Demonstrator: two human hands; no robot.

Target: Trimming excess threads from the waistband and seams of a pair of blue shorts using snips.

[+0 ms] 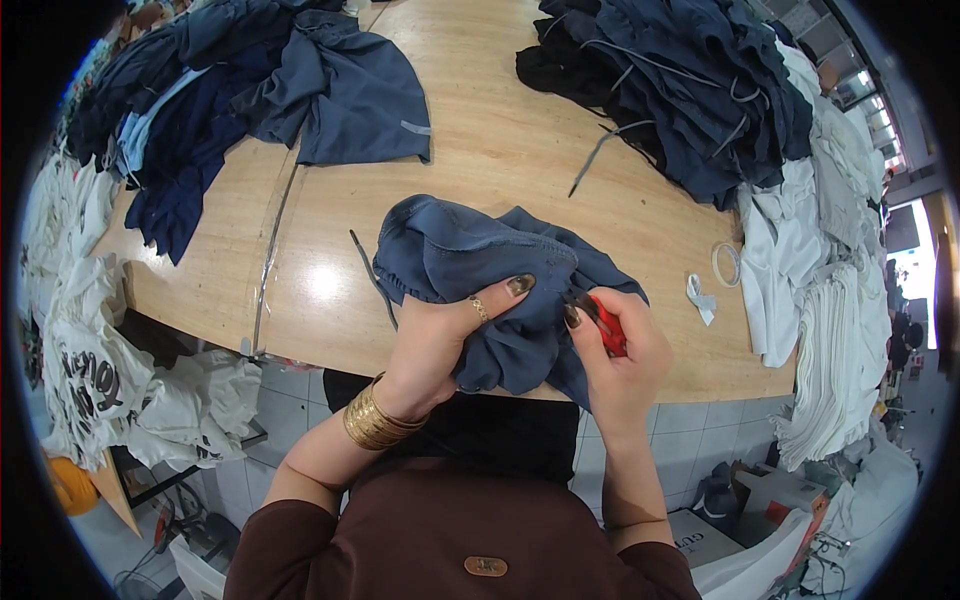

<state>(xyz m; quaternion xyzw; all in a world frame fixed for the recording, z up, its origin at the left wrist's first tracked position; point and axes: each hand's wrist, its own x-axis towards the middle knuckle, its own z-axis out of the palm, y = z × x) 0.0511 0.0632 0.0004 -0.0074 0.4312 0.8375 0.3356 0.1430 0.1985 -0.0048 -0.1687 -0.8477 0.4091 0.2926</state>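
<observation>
A blue-grey garment (520, 245) with a drawstring is bunched up at the near edge of the table. My left hand (440, 340) grips its cloth, thumb on top and the other fingers hidden beneath the folds. In my right hand (630, 350) are small red-handled thread snips (610, 328), held closed in the fingers. Their dark blades meet the garment beside a seam, just right of my left thumb. Whether the blades touch a thread is too small to tell. The garment's grey cord (362, 262) sticks out at its left side.
A pile of dark blue garments with cords (700, 90) lies at the far right, beside stacked white cloth (825, 350). More dark garments (350, 90) lie at the far left. A tape roll (726, 264) and a white scrap (701, 298) rest on the wooden table (480, 120).
</observation>
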